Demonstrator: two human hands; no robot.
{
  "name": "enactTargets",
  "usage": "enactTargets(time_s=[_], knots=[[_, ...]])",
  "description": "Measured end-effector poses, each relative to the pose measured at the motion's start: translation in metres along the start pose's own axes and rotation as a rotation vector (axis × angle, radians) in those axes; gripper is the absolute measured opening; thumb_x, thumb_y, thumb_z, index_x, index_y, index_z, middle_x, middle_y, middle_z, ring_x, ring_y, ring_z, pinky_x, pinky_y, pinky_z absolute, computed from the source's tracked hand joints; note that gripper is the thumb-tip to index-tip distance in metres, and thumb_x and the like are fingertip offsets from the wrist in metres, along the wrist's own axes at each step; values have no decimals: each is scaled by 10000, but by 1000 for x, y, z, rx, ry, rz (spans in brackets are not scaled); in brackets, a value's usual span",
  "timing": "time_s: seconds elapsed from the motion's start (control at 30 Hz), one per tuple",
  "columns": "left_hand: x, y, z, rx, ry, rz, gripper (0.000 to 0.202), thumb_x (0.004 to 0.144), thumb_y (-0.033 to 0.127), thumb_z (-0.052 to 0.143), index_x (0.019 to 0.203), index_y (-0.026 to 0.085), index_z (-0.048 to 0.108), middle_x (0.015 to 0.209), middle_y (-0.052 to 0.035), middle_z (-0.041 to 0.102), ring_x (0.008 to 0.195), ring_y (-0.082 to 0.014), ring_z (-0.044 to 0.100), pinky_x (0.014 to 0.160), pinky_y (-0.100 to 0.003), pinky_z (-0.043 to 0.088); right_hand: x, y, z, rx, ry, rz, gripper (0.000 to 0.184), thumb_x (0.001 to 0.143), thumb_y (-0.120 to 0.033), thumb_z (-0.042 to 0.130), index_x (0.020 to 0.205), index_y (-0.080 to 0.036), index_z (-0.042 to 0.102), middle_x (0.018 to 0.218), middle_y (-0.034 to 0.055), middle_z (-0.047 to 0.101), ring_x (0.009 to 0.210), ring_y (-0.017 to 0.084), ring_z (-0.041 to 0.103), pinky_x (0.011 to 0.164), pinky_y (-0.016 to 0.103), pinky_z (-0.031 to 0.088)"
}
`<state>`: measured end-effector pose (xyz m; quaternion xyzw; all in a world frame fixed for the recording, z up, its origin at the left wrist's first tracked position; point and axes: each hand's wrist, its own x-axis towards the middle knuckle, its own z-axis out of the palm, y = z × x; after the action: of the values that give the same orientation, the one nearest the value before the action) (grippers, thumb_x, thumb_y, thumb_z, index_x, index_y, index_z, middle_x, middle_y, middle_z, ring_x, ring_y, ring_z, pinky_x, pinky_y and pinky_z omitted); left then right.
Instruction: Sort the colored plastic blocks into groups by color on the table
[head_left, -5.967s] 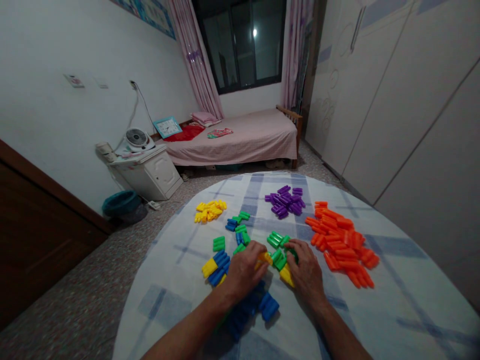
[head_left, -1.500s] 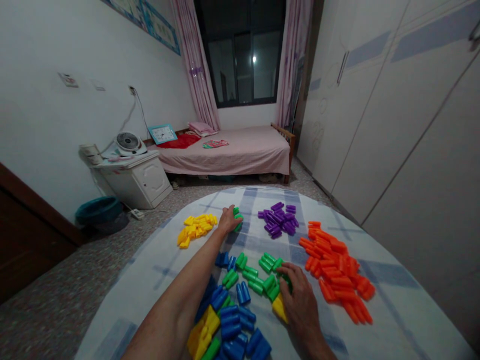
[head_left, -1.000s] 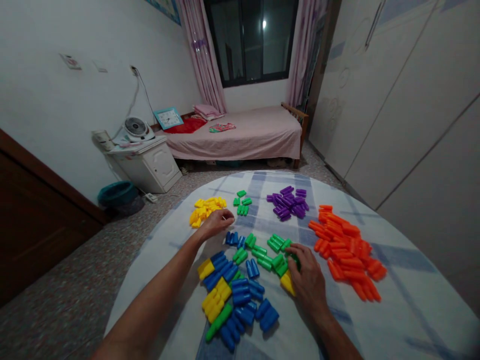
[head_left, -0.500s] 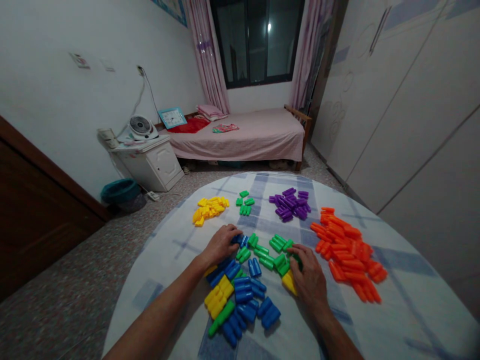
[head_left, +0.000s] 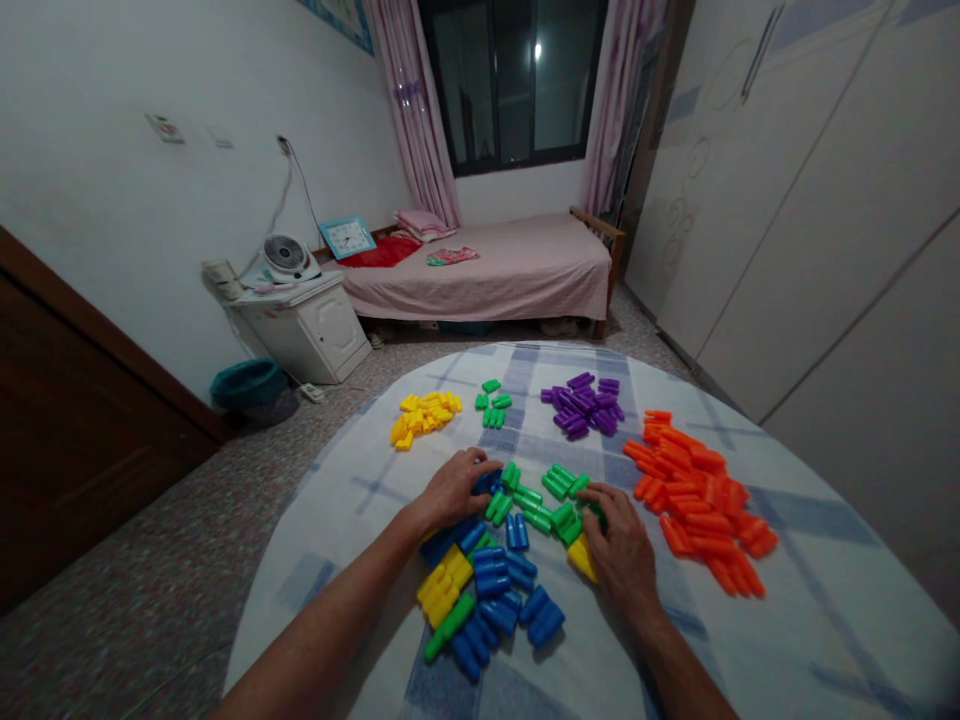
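Note:
Plastic bullet-shaped building blocks lie in loose groups on the table in the head view. My left hand (head_left: 456, 488) is left of the middle, its fingers curled down over a blue block (head_left: 489, 482) and partly hiding it. On the other side, my right hand (head_left: 619, 538) bends its thumb and fingers round a green block (head_left: 598, 513), mostly hidden under them. A yellow block (head_left: 580, 558) lies beside its thumb. Between the hands are several green blocks (head_left: 534, 512). Nearer me is a mixed pile of blue blocks (head_left: 491, 575), yellow blocks (head_left: 445, 587) and a long green piece (head_left: 450, 628).
Farther out on the checked tablecloth (head_left: 360, 640) are yellow blocks (head_left: 426, 414), a few green blocks (head_left: 493, 416) and purple blocks (head_left: 582, 405). A large orange pile (head_left: 694, 500) is at the right. Beyond the table stand a bed (head_left: 495, 275) and a white cabinet (head_left: 322, 325).
My left hand has slid a little to the right, covering more of the blue block. My right hand stays nearly in place. The whole view has shifted slightly.

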<state>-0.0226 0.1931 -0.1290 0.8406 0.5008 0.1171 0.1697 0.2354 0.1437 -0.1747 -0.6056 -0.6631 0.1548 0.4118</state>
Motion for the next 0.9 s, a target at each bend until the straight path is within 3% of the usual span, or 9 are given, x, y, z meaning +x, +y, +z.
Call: enactTargets(time_s=[0.2,0.33,0.53,0.7,0.8,0.9], knots=[[11,3,9,-22,67,-34,450,756,274,621,1200,206,587,1141,-91,523,1054,-220,525,954,-335,425,0,0,0,1,1,-8,241,866,-272,402,949,-202,617,1097,67,583,1061,214,526,954,402,392],[5,-10,1,-76,121,-78,420,749,249,600,1167,206,596,1069,-65,540,983,-193,545,913,-309,443,0,0,0,6,0,-9,248,868,-273,401,954,-198,621,1085,66,584,1046,206,530,948,393,398],[-39,-40,-22,-11,229,-263,394,744,241,568,1131,179,605,1054,-73,540,952,-195,556,878,-320,460,0,-1,0,2,2,-4,249,866,-292,408,950,-203,624,1094,59,584,1045,204,530,939,390,396],[-82,-56,-24,42,246,-396,373,760,276,536,1110,171,612,1053,-80,553,932,-203,580,878,-333,475,0,-2,0,-6,9,3,251,862,-293,402,951,-209,621,1092,51,587,1042,203,531,940,388,392],[-95,-58,-21,66,310,-444,413,770,289,528,1161,173,588,1089,-91,562,992,-224,573,922,-358,462,0,-2,0,-8,10,-3,255,853,-287,401,955,-211,623,1092,53,589,1046,205,533,940,388,392],[-99,-46,-20,104,389,-413,472,782,308,542,1237,180,544,1205,-115,538,1117,-258,514,998,-413,409,0,-1,0,-7,18,-11,259,845,-288,405,951,-211,628,1091,60,594,1039,205,539,935,390,395]])
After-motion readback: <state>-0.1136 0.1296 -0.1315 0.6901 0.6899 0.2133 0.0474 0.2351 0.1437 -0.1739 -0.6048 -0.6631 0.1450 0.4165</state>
